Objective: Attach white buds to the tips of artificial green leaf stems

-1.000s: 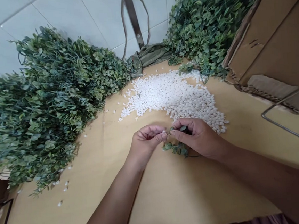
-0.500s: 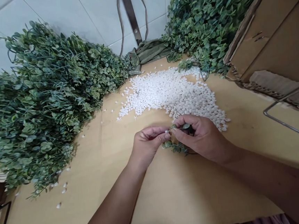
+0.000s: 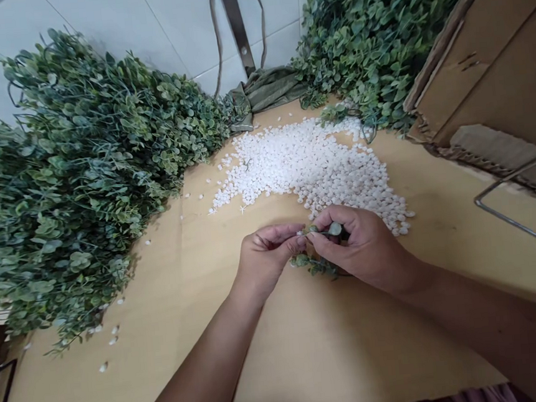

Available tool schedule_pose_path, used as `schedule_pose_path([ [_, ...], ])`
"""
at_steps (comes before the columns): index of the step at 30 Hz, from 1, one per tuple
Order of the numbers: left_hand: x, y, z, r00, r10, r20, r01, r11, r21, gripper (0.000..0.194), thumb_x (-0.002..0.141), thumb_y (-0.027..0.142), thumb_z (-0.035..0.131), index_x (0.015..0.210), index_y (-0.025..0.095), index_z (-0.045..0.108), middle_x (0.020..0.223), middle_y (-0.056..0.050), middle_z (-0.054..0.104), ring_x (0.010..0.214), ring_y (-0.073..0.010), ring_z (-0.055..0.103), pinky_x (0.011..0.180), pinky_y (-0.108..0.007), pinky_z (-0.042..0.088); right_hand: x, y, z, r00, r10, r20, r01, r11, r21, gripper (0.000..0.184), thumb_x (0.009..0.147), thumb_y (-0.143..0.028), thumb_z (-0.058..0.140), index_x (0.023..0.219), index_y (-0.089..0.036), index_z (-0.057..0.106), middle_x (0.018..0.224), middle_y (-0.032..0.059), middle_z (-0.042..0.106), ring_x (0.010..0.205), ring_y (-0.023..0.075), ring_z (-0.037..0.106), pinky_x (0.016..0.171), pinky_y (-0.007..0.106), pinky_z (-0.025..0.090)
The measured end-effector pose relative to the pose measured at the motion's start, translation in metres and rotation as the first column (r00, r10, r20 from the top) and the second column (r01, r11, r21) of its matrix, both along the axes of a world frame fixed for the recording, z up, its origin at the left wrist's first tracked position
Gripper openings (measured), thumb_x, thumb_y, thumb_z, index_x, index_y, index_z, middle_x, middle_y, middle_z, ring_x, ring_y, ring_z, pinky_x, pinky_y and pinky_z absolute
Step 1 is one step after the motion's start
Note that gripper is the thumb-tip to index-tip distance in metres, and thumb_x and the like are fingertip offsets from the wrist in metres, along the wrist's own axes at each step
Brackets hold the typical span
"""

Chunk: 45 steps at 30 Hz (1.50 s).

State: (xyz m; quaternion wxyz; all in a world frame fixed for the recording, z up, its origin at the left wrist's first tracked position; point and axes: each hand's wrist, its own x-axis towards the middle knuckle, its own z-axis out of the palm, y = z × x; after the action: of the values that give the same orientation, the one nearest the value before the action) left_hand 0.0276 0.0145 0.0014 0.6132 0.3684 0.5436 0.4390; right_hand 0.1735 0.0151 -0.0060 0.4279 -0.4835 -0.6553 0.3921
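Note:
My right hand [image 3: 358, 237] pinches a sprig of artificial greenery [image 3: 319, 264], whose small green leaves hang below the fingers. Fingertip to fingertip with it, my left hand [image 3: 270, 251] is closed in a pinch on a small white piece [image 3: 299, 233], mostly covered by thumb and finger. It meets the tip of the sprig; whether it is seated there I cannot tell. Just beyond both hands, a spread of small white pieces [image 3: 287, 155] covers part of the tan table [image 3: 264, 370].
A large heap of leafy artificial stems [image 3: 83, 179] fills the left side, with another heap [image 3: 376, 41] at the back right. A cardboard box [image 3: 486, 69] and a metal wire frame [image 3: 523, 222] stand at right. Dark green cloth [image 3: 272, 91] lies by the tiled wall.
Both hands stay nearly in place, fingertips still together. The white piece between them shows slightly less, and the view has shifted a little.

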Motion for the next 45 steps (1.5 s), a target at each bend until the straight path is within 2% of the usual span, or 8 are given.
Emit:
schedule_pose_path([
  [6, -0.0011, -0.0011, -0.0001, 0.999, -0.015, 0.034, 0.016, 1.0, -0.018, 0.026, 0.049, 0.02, 0.081, 0.073, 0.014, 0.073, 0.067, -0.004, 0.072, 0.061, -0.0121, 0.063, 0.066, -0.024, 0.051, 0.0006, 0.0014, -0.0036, 0.998, -0.019, 0.058, 0.017, 0.999, 0.039, 0.012, 0.072, -0.024, 0.052, 0.063, -0.017, 0.052, 0.055, -0.001, 0.052, 0.048, 0.0087, 0.046, 0.044, 0.019, 0.038],
  [11, -0.0035, -0.0012, 0.0002, 0.999, -0.036, 0.04, 0.036, 0.999, 0.0, 0.023, 0.053, 0.021, 0.079, 0.075, 0.016, 0.074, 0.061, -0.002, 0.07, 0.058, -0.0095, 0.061, 0.062, -0.021, 0.048, 0.0011, 0.0018, -0.0068, 0.994, -0.047, 0.095, 0.045, 0.999, 0.024, 0.011, 0.072, -0.025, 0.052, 0.065, -0.016, 0.052, 0.056, -0.0012, 0.052, 0.046, 0.0081, 0.041, 0.04, 0.019, 0.033],
  [19, -0.0043, 0.0004, 0.0012, 0.993, -0.101, 0.067, 0.099, 0.994, 0.036, 0.022, 0.054, 0.027, 0.079, 0.069, 0.013, 0.07, 0.057, -0.001, 0.066, 0.054, -0.0069, 0.057, 0.054, -0.017, 0.045, 0.0, 0.0005, -0.0027, 0.999, -0.024, 0.039, 0.024, 1.0, -0.005, 0.011, 0.072, -0.024, 0.053, 0.064, -0.016, 0.053, 0.055, -0.0011, 0.053, 0.048, 0.0087, 0.046, 0.043, 0.019, 0.038],
  [24, -0.0047, 0.0014, 0.0008, 0.981, -0.157, 0.109, 0.148, 0.985, 0.09, 0.022, 0.055, 0.024, 0.079, 0.067, 0.013, 0.066, 0.055, 0.001, 0.064, 0.051, -0.0061, 0.055, 0.053, -0.017, 0.045, -0.0003, -0.0005, -0.0012, 1.0, -0.011, 0.002, 0.011, 1.0, 0.029, 0.008, 0.072, -0.019, 0.053, 0.064, -0.016, 0.055, 0.055, -0.0017, 0.054, 0.048, 0.0082, 0.048, 0.043, 0.017, 0.039],
  [28, -0.0067, 0.0019, -0.0003, 0.982, -0.157, 0.101, 0.145, 0.983, 0.109, 0.019, 0.058, 0.023, 0.077, 0.069, 0.012, 0.065, 0.054, 0.002, 0.061, 0.051, -0.0046, 0.053, 0.051, -0.015, 0.043, 0.0002, -0.0008, -0.0003, 1.0, -0.022, -0.008, 0.022, 0.999, 0.033, 0.009, 0.072, -0.019, 0.053, 0.064, -0.016, 0.055, 0.054, -0.0026, 0.053, 0.047, 0.0075, 0.048, 0.042, 0.016, 0.039],
  [34, -0.0073, 0.0017, 0.0013, 0.979, -0.12, 0.167, 0.118, 0.993, 0.018, 0.02, 0.056, 0.022, 0.078, 0.07, 0.012, 0.068, 0.057, 0.0, 0.064, 0.055, -0.0067, 0.056, 0.053, -0.016, 0.044, 0.0005, -0.0016, 0.0021, 0.999, -0.01, -0.046, 0.011, 0.999, 0.03, 0.01, 0.074, -0.018, 0.053, 0.065, -0.016, 0.056, 0.053, -0.0035, 0.056, 0.044, 0.0066, 0.05, 0.038, 0.014, 0.037],
  [38, -0.0054, 0.0024, 0.0029, 0.968, -0.114, 0.226, 0.125, 0.991, -0.038, 0.023, 0.053, 0.021, 0.08, 0.073, 0.013, 0.071, 0.06, -0.001, 0.067, 0.057, -0.0073, 0.058, 0.056, -0.017, 0.046, 0.0003, -0.0014, 0.002, 0.999, -0.004, -0.031, 0.005, 0.999, 0.033, 0.009, 0.074, -0.018, 0.053, 0.066, -0.016, 0.057, 0.057, -0.0017, 0.06, 0.049, 0.0085, 0.054, 0.045, 0.016, 0.043],
  [45, -0.0059, 0.0029, 0.0026, 0.961, -0.099, 0.26, 0.118, 0.991, -0.059, 0.023, 0.051, 0.022, 0.081, 0.07, 0.012, 0.071, 0.058, -0.001, 0.067, 0.055, -0.0069, 0.059, 0.055, -0.016, 0.046, 0.0007, -0.0019, 0.0022, 0.999, -0.031, -0.02, 0.032, 0.998, 0.045, 0.009, 0.074, -0.018, 0.053, 0.066, -0.016, 0.055, 0.058, -0.002, 0.059, 0.05, 0.0089, 0.054, 0.045, 0.017, 0.043],
])
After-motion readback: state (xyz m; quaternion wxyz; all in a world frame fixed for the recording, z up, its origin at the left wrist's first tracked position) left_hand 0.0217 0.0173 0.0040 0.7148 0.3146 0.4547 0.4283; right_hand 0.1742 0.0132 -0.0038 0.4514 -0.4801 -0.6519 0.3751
